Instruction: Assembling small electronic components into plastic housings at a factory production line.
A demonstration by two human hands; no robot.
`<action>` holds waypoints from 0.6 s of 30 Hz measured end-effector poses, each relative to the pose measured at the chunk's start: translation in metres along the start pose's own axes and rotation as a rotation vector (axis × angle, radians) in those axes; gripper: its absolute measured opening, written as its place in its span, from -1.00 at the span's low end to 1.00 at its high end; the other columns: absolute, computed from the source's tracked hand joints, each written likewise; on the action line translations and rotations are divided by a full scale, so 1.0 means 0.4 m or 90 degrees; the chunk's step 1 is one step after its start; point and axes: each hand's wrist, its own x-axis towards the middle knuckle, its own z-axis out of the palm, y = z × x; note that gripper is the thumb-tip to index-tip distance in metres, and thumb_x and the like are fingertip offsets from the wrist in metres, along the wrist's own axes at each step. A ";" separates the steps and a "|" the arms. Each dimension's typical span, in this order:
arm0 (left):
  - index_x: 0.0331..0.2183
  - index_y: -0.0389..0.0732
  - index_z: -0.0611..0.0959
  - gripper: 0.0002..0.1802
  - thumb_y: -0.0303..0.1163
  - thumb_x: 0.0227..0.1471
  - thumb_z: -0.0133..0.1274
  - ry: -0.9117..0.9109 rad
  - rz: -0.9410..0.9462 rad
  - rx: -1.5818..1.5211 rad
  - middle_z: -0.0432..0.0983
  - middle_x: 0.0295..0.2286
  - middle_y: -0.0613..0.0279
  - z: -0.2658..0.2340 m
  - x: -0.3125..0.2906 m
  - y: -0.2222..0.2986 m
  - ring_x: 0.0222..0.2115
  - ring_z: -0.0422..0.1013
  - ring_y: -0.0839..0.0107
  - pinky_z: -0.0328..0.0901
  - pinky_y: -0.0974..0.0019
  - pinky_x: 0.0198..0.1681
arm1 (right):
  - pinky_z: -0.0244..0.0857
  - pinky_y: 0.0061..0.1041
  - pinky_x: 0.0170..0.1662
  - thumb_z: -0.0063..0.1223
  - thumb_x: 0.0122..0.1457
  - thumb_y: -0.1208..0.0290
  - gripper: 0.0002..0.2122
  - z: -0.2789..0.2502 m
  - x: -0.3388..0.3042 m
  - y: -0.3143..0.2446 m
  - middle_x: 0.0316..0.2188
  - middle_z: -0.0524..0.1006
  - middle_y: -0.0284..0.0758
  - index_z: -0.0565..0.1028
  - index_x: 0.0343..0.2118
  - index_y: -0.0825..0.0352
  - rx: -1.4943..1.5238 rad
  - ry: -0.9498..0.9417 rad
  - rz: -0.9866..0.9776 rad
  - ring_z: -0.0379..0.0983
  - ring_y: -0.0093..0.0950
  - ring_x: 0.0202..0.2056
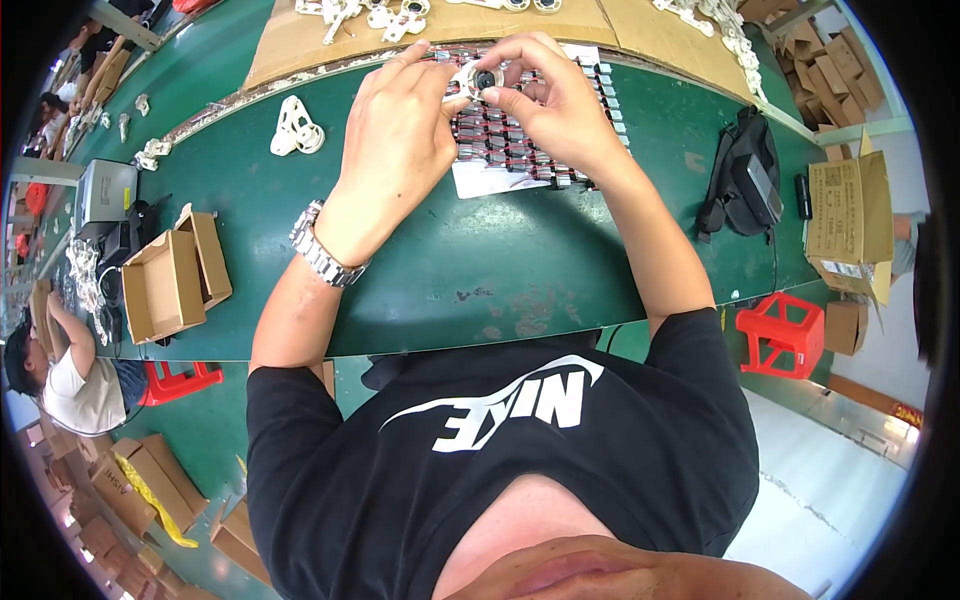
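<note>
Both my hands hold a small white plastic part with a round dark centre, above the far middle of the green table. My left hand grips its left side, back of the hand up, fingers partly hidden. My right hand pinches the round end between thumb and fingers. Beneath them lie rows of small metal cylinders with red wires and black ends, on a white sheet. Left of my left hand, a similar white plastic part with openings rests alone on the table.
A cardboard sheet with several white parts lies along the back. At left stand an open cardboard box and a grey metal box. A black bag lies right; a red stool stands beyond. Another person sits at far left.
</note>
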 end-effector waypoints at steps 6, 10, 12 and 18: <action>-0.14 -0.29 0.68 -0.71 -0.56 0.02 0.18 0.021 0.000 -0.008 0.63 -0.15 0.02 -0.006 0.000 0.008 0.14 0.42 0.06 0.30 0.02 0.15 | 0.39 -0.63 -0.39 0.25 0.28 0.31 -0.68 -0.033 -0.004 -0.043 -0.09 0.52 -0.32 0.49 0.00 0.34 0.256 -0.061 0.124 0.51 -0.64 -0.36; -0.15 -0.28 0.68 -0.71 -0.56 0.01 0.19 0.018 0.022 -0.002 0.63 -0.15 0.04 -0.019 0.005 0.018 0.14 0.42 0.07 0.30 0.02 0.15 | 0.44 -0.60 -0.36 0.17 0.33 0.33 -0.63 -0.055 0.004 -0.035 -0.32 0.62 -0.36 0.49 0.15 0.32 0.254 -0.171 0.159 0.53 -0.62 -0.35; -0.16 -0.28 0.67 -0.71 -0.58 -0.01 0.20 0.016 0.047 -0.007 0.63 -0.16 0.05 -0.022 0.006 0.019 0.13 0.43 0.07 0.30 0.02 0.14 | 0.45 -0.59 -0.36 0.20 0.30 0.37 -0.65 -0.058 0.004 -0.030 -0.30 0.65 -0.33 0.54 0.12 0.33 0.326 -0.156 0.183 0.54 -0.62 -0.36; -0.16 -0.27 0.67 -0.68 -0.60 -0.04 0.22 0.025 0.065 -0.006 0.63 -0.16 0.04 -0.014 0.001 0.026 0.09 0.46 0.05 0.34 0.03 0.11 | 0.44 -0.62 -0.35 0.25 0.24 0.44 -0.70 -0.054 0.003 -0.001 -0.39 0.66 -0.37 0.62 0.02 0.33 0.336 -0.133 0.230 0.53 -0.66 -0.39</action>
